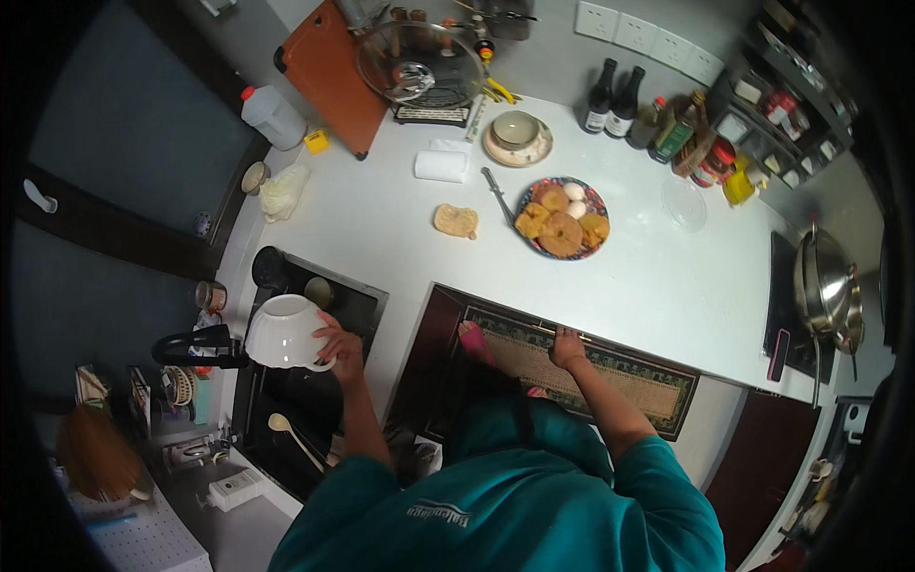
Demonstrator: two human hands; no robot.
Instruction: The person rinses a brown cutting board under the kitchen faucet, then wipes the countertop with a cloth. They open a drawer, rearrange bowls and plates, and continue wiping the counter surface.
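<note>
My left hand [344,352] grips a white scalloped bowl [282,336] by its rim above the dark sink [300,400]. The bowl is tipped over, its foot ring facing up, beside the black faucet [200,346]. At the counter's front edge, my right hand [568,348] is closed around a brass-coloured handle [545,329]; whether it belongs to a drawer or a door cannot be seen. A small bowl [319,292] rests in the sink's far part. A pale ladle [280,423] lies in the near part.
On the white counter [643,286] are a patterned plate [604,247] of flatbreads and eggs, a knife [495,189], a single flatbread [456,221] and a stacked bowl [516,129]. Bottles [599,100] line the wall. A steel wok [822,279] stands right. A rug [607,386] covers the floor.
</note>
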